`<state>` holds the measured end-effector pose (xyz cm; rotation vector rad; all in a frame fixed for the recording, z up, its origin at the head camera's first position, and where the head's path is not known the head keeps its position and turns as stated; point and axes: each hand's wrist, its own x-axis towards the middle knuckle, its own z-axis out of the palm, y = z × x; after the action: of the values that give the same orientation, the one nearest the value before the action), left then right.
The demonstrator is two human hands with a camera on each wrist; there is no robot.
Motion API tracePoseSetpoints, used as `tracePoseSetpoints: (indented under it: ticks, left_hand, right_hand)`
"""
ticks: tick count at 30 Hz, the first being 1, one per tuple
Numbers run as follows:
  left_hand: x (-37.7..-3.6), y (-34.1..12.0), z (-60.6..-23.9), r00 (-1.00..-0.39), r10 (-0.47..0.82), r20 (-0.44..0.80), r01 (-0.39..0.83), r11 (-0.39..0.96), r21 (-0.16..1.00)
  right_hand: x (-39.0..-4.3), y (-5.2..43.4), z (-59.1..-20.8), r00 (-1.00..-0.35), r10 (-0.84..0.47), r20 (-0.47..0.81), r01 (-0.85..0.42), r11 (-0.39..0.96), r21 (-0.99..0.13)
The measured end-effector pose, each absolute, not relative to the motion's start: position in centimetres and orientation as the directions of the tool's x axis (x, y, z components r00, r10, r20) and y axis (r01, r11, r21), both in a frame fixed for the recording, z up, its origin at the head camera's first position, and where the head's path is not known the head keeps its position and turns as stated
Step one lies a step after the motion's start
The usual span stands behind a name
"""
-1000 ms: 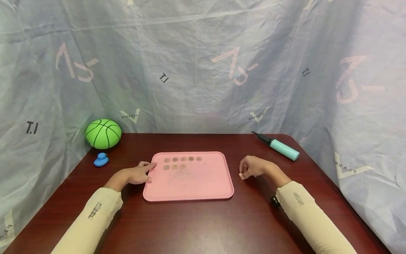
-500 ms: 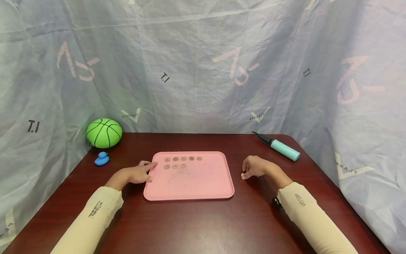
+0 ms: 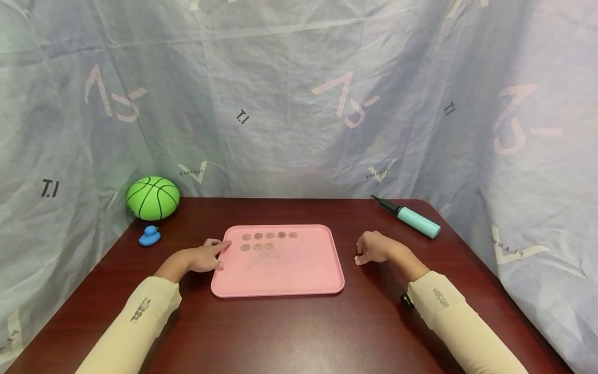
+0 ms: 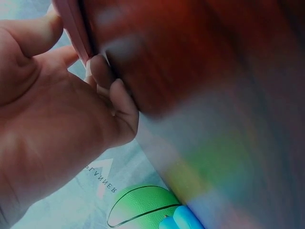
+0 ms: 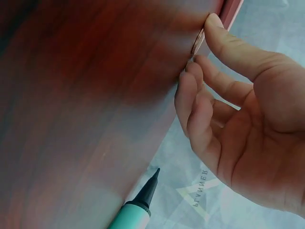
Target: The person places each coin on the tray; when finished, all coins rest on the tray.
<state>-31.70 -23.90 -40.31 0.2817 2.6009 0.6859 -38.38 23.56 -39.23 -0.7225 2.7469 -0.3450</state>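
Observation:
My left hand (image 3: 204,257) lies at the left edge of a pink tray (image 3: 299,275). Its index finger reaches over the rim and the thumb touches the rim nearer me; the other fingers bend beneath the palm in the left wrist view. Several round coins (image 3: 258,247) lie flat in two rows on the far part of the tray. To the right of the tray, my right hand (image 3: 374,248) is low over the table. One coin (image 5: 198,42) shows edge-on between its thumb and index fingertips in the right wrist view, pinched at the table surface.
A green ball (image 3: 153,198) and a blue toy duck (image 3: 149,236) stand at the table's left edge. A teal hand pump (image 3: 418,222) with a black nozzle lies at the back right. Grey cloth (image 3: 289,104) hangs behind the dark wooden table (image 3: 289,332).
My right hand has shifted slightly to the right, with its fingertips still low at the table. The left hand, tray and rows of coins stay put.

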Motion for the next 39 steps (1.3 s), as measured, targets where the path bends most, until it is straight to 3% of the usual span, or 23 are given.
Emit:
tracePoseSetpoints:
  ticks: [7,15,21,25,31,39]
  left_hand:
    - [-31.7,-23.8,-40.4,-0.886,0.302,-0.351,0.092,0.857,0.506]
    - [-31.5,-23.7,-40.6,-0.886,0.304,-0.350,0.087,0.850,0.519]
    - [-31.5,-23.6,-40.5,-0.882,0.298,-0.364,0.077,0.855,0.513]
    - [-31.5,-23.6,-40.2,-0.886,0.299,-0.354,0.082,0.853,0.515]
    - [-31.6,-23.8,-40.3,-0.889,0.297,-0.348,0.088,0.857,0.507]
    - [-31.5,-23.8,-40.4,-0.887,0.322,-0.331,0.121,0.853,0.508]
  right_hand:
    - [-38.1,23.7,-39.4,-0.825,-0.524,-0.212,-0.458,0.839,-0.294]
    - [-37.9,24.0,-39.8,-0.812,-0.526,-0.251,-0.370,0.798,-0.477]
    - [-37.9,24.4,-39.7,-0.781,-0.568,-0.258,-0.384,0.763,-0.520]
    - [-38.2,24.3,-39.4,-0.785,-0.570,-0.244,-0.402,0.767,-0.501]
    - [-38.4,23.1,-39.1,-0.820,-0.540,-0.191,-0.445,0.810,-0.382]
    - [-38.5,20.1,-39.0,-0.867,-0.499,-0.010,-0.456,0.800,-0.390]
